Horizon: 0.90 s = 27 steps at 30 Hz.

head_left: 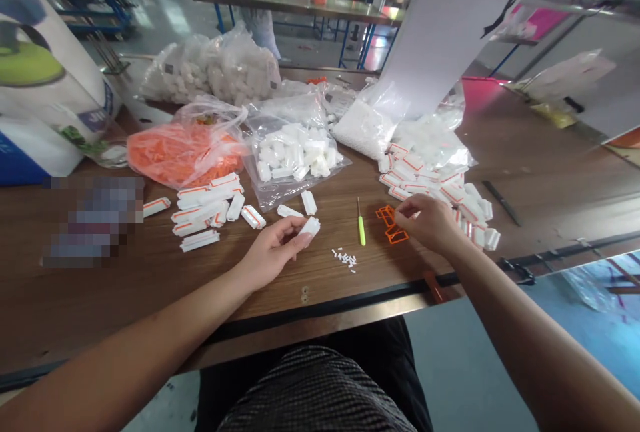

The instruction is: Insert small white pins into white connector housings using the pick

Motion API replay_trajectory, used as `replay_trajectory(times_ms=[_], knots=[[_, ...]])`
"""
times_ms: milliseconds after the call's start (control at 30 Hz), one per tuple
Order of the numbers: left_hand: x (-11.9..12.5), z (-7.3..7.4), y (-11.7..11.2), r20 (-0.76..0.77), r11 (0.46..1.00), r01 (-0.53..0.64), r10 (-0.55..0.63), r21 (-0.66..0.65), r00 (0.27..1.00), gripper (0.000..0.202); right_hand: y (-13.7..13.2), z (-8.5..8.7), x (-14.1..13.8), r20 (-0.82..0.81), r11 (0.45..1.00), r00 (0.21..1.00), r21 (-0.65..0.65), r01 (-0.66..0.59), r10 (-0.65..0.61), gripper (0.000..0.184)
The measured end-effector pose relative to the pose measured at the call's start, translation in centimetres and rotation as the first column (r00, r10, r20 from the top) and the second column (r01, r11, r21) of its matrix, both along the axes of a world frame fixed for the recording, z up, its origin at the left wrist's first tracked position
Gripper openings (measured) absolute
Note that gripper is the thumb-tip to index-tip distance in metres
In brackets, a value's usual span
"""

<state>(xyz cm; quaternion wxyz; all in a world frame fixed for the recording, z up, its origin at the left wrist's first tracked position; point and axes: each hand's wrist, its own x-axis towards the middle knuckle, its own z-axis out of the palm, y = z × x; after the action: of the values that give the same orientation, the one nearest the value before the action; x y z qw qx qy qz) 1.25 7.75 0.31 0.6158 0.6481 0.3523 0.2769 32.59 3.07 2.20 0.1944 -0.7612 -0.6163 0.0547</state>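
My left hand is closed around a small white plastic housing, thumb on top, held just above the table. At the right, my right hand has its thumb and fingers pinched together on the edge of a little group of thin orange plastic frames. Between the hands lies a yellow-green handled screwdriver, its shaft pointing away from me. Nearer to me is a scatter of tiny white parts. Two loose white housings rest just beyond my left hand.
White pieces with orange strips are heaped at left and right. Behind are a bag of orange parts, an open bag of white housings and a bag of white granules. A dark flat strip lies far right.
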Motion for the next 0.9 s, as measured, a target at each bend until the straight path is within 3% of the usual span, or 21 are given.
replay_trajectory(times_ms=[167,333,433,567,700,900], knots=[[0.2,0.7,-0.6,0.099,0.954,0.065,-0.037,-0.294,0.994,0.027,-0.4,-0.3,-1.2,0.184,0.998,0.981,-0.007,-0.059,0.059,0.013],[0.3,0.7,-0.7,0.152,0.936,0.084,-0.033,-0.342,0.988,0.035,-0.5,-1.2,-2.5,0.304,0.973,0.93,0.042,-0.227,0.204,0.024],[0.2,0.7,-0.5,0.147,0.941,0.086,-0.039,-0.328,0.988,0.035,-0.3,-1.6,-2.3,0.193,0.969,0.957,0.076,-0.237,0.218,0.022],[0.2,0.7,-0.5,0.164,0.93,0.095,-0.038,-0.355,0.986,0.035,-0.2,-1.6,-2.5,-0.11,0.987,0.982,0.071,-0.146,0.154,0.013],[0.3,0.5,-0.6,0.141,0.923,0.097,-0.047,-0.373,0.989,0.039,-1.1,-0.2,-5.8,-0.31,0.967,0.933,0.228,-0.113,0.182,0.009],[0.6,0.3,-1.0,0.167,0.928,0.099,-0.04,-0.36,0.985,0.038,-3.0,1.2,-12.1,-0.27,0.871,0.884,0.425,-0.246,0.381,0.006]])
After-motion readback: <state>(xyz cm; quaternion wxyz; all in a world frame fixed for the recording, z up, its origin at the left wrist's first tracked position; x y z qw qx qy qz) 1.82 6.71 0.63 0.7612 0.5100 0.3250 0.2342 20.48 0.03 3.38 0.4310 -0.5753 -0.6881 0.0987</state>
